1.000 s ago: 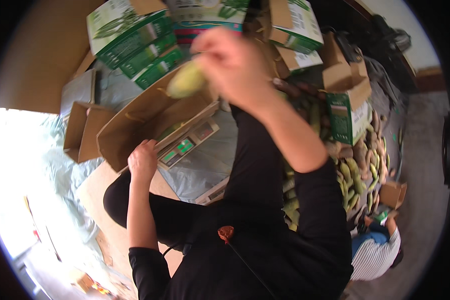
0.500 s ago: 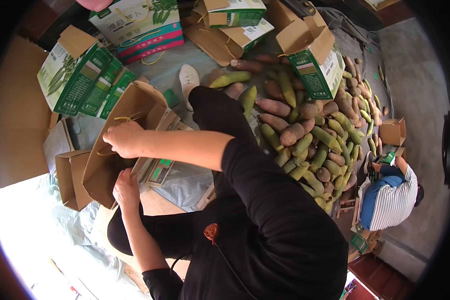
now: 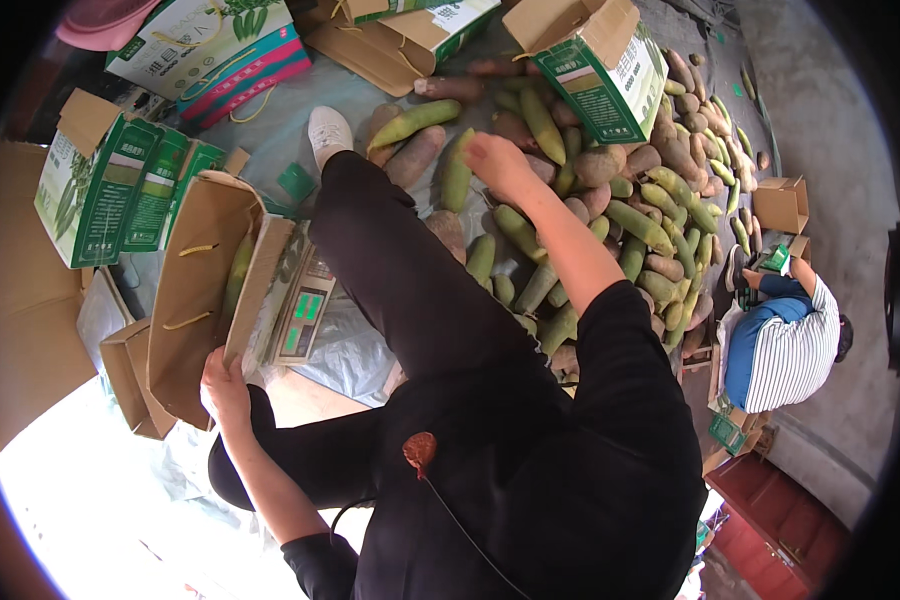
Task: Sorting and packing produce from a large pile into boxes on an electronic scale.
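Note:
My left hand (image 3: pixel 226 393) is closed on the near edge of an open cardboard box (image 3: pixel 181 300). The box has yellow cord handles, and a green radish (image 3: pixel 237 274) lies inside it. Against the box's right side is a weighing scale (image 3: pixel 303 315) with lit green displays; whether the box rests on it is hidden. My right arm stretches over the heap, and my right hand (image 3: pixel 497 166) is at the upper end of a long green radish (image 3: pixel 456 178). Its fingers are blurred, so I cannot tell whether they grip it.
A large heap of green radishes and reddish-brown roots (image 3: pixel 600 165) spreads on the right. Green-and-white cartons stand at the left (image 3: pixel 100 185) and the top (image 3: pixel 605 75). A smaller box (image 3: pixel 130 365) sits beside mine. Far right, a person in a striped top (image 3: pixel 785 335) bends over, holding something green.
My right hand has left the box and swung right to the heap. A radish now shows inside the box. My left hand stays at the box's edge. The whole view has shifted.

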Demonstrator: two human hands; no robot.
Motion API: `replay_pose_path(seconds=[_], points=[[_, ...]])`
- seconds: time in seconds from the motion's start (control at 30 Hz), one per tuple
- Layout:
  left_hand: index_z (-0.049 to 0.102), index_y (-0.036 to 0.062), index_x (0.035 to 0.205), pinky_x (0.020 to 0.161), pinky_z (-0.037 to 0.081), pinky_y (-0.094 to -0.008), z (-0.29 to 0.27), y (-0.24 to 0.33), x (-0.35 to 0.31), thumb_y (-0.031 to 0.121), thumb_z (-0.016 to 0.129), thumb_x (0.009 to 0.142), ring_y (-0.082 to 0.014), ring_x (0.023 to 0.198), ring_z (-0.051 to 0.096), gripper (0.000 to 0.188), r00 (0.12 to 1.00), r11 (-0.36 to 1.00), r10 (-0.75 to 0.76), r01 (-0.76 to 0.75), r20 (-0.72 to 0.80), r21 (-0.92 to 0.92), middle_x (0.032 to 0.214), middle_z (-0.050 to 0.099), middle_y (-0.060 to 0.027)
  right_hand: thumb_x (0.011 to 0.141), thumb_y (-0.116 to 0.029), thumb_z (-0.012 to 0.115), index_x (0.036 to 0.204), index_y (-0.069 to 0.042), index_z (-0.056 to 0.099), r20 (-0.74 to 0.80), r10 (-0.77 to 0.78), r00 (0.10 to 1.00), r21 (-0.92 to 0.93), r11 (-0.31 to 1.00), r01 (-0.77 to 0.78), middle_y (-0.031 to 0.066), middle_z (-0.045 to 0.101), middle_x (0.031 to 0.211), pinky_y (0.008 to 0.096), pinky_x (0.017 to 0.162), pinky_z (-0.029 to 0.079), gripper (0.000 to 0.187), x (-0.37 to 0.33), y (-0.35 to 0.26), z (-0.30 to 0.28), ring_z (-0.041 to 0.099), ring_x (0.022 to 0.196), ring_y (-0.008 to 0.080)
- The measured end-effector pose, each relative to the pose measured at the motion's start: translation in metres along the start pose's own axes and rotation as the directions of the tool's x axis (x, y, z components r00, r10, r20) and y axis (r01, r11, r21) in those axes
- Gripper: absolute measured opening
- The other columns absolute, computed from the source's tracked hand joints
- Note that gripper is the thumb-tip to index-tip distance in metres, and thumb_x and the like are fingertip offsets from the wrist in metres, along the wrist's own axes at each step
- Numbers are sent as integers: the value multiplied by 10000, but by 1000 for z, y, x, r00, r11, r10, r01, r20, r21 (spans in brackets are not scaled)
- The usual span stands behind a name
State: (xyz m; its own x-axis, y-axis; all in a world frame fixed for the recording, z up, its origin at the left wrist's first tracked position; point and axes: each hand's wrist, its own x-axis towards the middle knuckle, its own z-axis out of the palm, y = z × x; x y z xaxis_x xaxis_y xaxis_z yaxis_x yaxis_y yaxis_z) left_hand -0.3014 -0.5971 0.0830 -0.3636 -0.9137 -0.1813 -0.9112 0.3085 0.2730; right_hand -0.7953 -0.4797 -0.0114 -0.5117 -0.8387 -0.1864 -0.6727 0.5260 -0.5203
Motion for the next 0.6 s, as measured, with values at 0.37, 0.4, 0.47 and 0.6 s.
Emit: replay_pose_path(seconds=[0.37, 0.4, 0.47, 0.6], points=[[612, 22, 983, 734, 477, -395, 5, -4, 3, 58, 581, 787, -358, 832, 610, 202, 1000, 996, -9, 8, -6, -90, 882, 624, -168, 794, -263, 604, 849, 18, 642, 457, 377, 806, -154, 925, -346, 187, 646, 812, 406, 626, 509, 289, -101, 158, 150, 634, 703, 318], [612, 17, 986, 739, 477, -393, -1, -12, -4, 57, 582, 784, -354, 836, 612, 208, 999, 996, -35, 33, -22, -79, 892, 627, -167, 810, -289, 632, 821, 22, 624, 534, 607, 588, -35, 711, -702, 140, 639, 745, 372, 493, 508, 312, -103, 130, 150, 626, 594, 257], [611, 13, 984, 745, 475, -392, -1, -10, -4, 56, 583, 783, -352, 842, 612, 208, 999, 995, -40, 38, -24, -90, 901, 628, -167, 804, -330, 645, 856, 42, 613, 533, 634, 560, 12, 657, -754, 138, 632, 752, 378, 478, 494, 377, -111, 113, 148, 618, 589, 248], [610, 6, 989, 760, 473, -386, 2, -4, 0, 56, 584, 781, -350, 857, 609, 216, 999, 988, -51, 49, -11, -145, 923, 628, -171, 740, -381, 723, 934, 54, 592, 443, 727, 525, 93, 545, -833, 146, 624, 805, 397, 482, 475, 494, -113, 108, 155, 608, 604, 249]])
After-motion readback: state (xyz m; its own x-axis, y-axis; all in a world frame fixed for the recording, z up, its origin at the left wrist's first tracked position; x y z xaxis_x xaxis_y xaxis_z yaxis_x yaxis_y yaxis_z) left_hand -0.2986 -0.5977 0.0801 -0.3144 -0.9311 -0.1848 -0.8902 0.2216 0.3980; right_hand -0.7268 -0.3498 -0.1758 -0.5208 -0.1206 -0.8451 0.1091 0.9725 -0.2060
